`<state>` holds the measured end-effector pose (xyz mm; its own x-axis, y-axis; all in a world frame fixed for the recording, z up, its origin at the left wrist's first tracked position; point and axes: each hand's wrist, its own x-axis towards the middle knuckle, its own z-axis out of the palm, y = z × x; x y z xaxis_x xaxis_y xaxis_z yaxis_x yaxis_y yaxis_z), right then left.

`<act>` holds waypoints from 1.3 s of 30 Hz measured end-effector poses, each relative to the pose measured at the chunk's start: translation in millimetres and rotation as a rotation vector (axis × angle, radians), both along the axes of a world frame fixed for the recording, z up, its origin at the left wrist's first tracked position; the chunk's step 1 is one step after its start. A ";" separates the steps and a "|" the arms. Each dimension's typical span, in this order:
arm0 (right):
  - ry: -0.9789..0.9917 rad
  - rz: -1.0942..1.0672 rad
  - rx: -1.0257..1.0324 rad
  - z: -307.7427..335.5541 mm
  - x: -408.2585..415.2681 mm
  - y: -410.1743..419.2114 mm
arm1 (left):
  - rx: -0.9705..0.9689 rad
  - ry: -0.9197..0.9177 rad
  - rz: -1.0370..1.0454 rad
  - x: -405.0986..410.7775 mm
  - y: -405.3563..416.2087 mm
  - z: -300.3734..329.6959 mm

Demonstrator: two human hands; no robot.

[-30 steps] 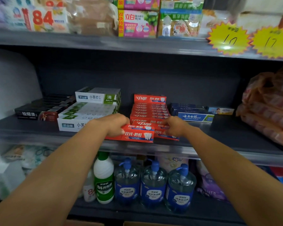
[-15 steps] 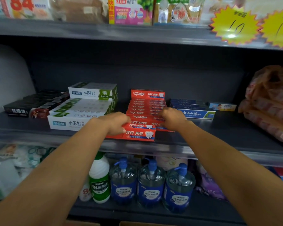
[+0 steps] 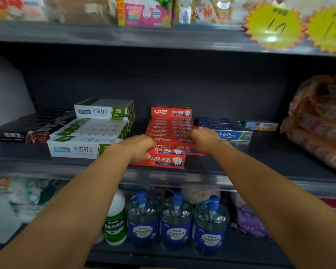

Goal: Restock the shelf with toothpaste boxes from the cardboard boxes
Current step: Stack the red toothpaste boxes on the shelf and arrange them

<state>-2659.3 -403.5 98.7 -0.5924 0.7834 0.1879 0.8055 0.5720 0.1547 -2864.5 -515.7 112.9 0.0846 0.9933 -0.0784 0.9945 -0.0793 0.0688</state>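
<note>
Red boxes (image 3: 166, 159) with white tooth print, at shelf (image 3: 260, 164) front; left hand (image 3: 139, 147) gripping them, right hand (image 3: 203, 139) curled on boxes behind.

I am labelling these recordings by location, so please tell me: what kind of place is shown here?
Most likely a small shop or supermarket aisle. Rows of red toothpaste boxes lie on a dark shelf, yellow starburst price tags hang on the shelf above, and blue pump bottles stand below.

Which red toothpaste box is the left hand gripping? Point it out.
The frontmost red box at the shelf edge, under the left hand; the other red boxes lie stacked behind it.
</note>
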 end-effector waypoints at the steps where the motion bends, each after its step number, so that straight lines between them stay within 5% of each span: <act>1: -0.007 0.002 -0.002 2.0 3.5 -0.9 | 0.003 0.004 0.001 1.8 2.2 -1.3; 20: 0.077 -0.130 -0.152 0.4 64.8 -20.6 | 0.233 0.141 -0.024 41.7 40.2 -23.3; 39: 0.132 -0.130 -0.139 -4.0 70.9 -27.1 | 0.307 0.091 -0.061 54.5 35.5 -26.1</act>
<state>-2588.4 -430.6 94.6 -0.4619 0.8755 0.1417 0.8821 0.4702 -0.0299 -2810.0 -480.1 86.8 0.1507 0.9652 0.2136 0.9883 -0.1418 -0.0565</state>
